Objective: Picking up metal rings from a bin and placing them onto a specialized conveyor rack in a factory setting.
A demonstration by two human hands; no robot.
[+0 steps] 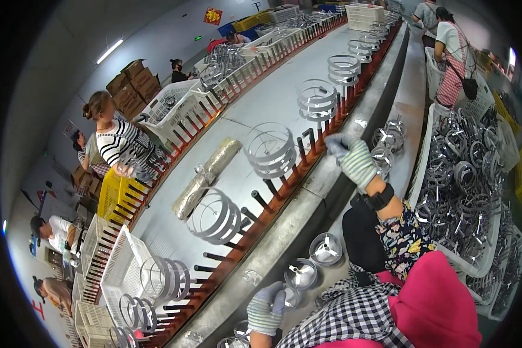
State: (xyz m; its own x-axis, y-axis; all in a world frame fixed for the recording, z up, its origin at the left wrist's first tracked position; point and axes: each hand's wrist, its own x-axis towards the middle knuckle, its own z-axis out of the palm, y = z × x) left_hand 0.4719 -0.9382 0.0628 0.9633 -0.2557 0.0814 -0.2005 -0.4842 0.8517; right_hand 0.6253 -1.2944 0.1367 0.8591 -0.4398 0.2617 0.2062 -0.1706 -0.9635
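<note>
At 6 o'clock, gloved left hand (267, 309) curls closed over shiny round metal part (289, 297); at 2 o'clock, gloved right hand (352, 159) hangs loosely closed, empty, beside ring stack (271, 150).

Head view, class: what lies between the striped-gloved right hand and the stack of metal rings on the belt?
Dark upright pegs on the orange rail separate right hand from ring stack.

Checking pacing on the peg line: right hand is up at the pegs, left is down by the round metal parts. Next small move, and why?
Probably close the left hand on a round metal part beside it. The right hand looks empty at the peg rail, and nearby pegs stand bare between hung ring stacks.
</note>
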